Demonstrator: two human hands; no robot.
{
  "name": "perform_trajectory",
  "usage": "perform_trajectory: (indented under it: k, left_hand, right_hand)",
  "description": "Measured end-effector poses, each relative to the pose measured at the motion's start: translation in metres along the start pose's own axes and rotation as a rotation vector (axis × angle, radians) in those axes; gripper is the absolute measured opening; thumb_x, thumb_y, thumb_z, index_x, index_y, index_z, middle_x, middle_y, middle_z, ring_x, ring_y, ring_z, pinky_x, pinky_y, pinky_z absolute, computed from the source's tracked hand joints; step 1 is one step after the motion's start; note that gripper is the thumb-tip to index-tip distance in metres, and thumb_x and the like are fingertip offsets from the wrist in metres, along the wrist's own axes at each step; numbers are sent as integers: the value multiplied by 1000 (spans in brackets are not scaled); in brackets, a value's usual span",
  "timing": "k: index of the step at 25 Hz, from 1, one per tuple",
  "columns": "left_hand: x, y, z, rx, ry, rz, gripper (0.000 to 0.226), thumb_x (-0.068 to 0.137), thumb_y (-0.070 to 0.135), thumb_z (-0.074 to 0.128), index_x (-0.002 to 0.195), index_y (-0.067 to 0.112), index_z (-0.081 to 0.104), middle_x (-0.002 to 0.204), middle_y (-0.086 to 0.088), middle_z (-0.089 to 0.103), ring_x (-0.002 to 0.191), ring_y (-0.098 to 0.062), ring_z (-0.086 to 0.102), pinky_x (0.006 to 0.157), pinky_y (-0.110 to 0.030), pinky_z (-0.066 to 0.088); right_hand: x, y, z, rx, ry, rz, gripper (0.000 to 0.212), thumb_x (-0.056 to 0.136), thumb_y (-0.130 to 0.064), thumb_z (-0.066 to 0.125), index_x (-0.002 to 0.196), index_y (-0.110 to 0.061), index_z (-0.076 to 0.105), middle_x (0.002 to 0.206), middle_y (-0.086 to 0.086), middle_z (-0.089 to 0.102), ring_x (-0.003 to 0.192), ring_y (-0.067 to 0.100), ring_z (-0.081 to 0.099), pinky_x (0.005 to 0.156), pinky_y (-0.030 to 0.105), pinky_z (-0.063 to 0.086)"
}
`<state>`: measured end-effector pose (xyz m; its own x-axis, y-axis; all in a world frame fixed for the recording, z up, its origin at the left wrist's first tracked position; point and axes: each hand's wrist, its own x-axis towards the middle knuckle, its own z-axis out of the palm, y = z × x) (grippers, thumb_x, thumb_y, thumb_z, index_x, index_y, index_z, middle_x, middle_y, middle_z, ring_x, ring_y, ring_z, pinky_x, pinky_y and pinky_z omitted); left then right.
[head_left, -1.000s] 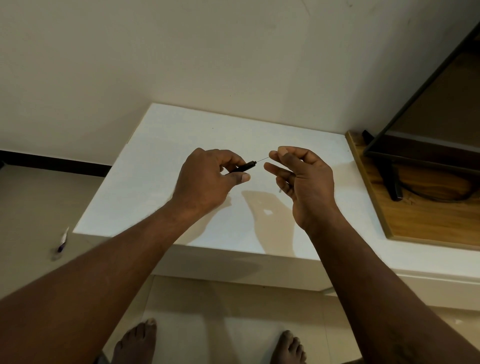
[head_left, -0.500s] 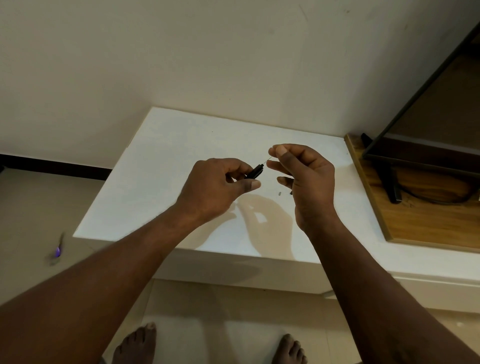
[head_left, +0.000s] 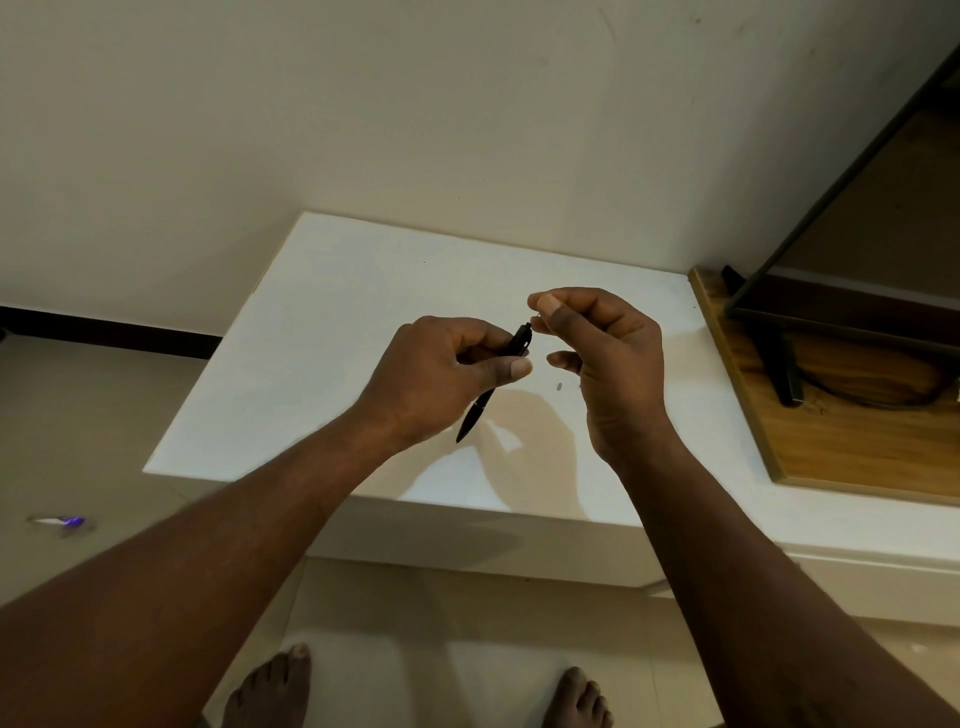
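My left hand (head_left: 441, 374) grips a slim black pen (head_left: 519, 340) by its middle, above a white table (head_left: 322, 322). The pen slants, its tip pointing down and left below my palm. My right hand (head_left: 613, 364) is just right of it, thumb and forefinger pinched together against the pen's upper end. The thin rod they hold is hidden between the fingertips. A tiny grey piece (head_left: 559, 386) lies on the table under my right hand.
A wooden board (head_left: 857, 447) adjoins the table on the right and carries a dark-framed screen on a black foot (head_left: 782, 369). A wall stands behind the table. A small object with a purple glow (head_left: 57, 521) lies on the floor at left. My bare feet (head_left: 270, 686) are below.
The thin rod that showed between the pen and my right fingers has gone from sight as my right hand closed on the pen's end. The pen has tilted steeper, so its lower tip shows.
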<state>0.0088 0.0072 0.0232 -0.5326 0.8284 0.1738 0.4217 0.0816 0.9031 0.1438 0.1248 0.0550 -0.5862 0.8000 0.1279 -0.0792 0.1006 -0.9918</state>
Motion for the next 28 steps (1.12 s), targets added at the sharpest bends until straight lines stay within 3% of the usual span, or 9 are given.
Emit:
perform_trajectory:
  k: [10,17,28]
  left_hand:
    - [1,1,1,-4,-5,-11,18,87,41,79,103,35,81,88,21,79,88,12,68,69,4,40]
    - [0,3,0,-23,-13,-30,17,88,40,78,104,35,81,92,20,79,90,9,69,78,-12,43]
    - [-1,3,0,-31,-21,-21,16,88,40,78,104,36,81,91,23,79,90,9,70,77,-10,42]
  right_hand:
    - [-1,3,3,-16,-38,-2,9,96,-19,76,94,-23,83,99,-2,82,97,17,76,68,17,54]
    - [-2,3,3,-28,-59,32,9,96,-19,75,94,-22,83,100,-1,82,96,15,75,69,22,54]
    - [0,5,2,-33,-86,54,10,97,-18,73,95,-22,82,102,3,82,95,12,75,71,29,53]
